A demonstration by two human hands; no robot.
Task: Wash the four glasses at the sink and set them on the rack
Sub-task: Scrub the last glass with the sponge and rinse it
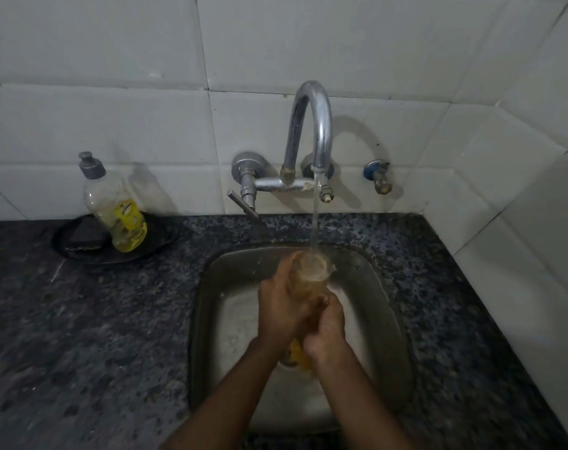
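While water runs from the curved tap point(312, 125) in a thin stream, a glass point(312, 271) is held upright over the steel sink point(386, 319), its mouth right under the flow. The left hand point(284, 303) wraps around the side of the glass, fingers curled closed on it. The right hand point(328, 329) grips it lower down, near the base. On the dark speckled counter point(97, 319) to the left, a soap bottle point(117, 206) stands on a black dish point(81, 245).
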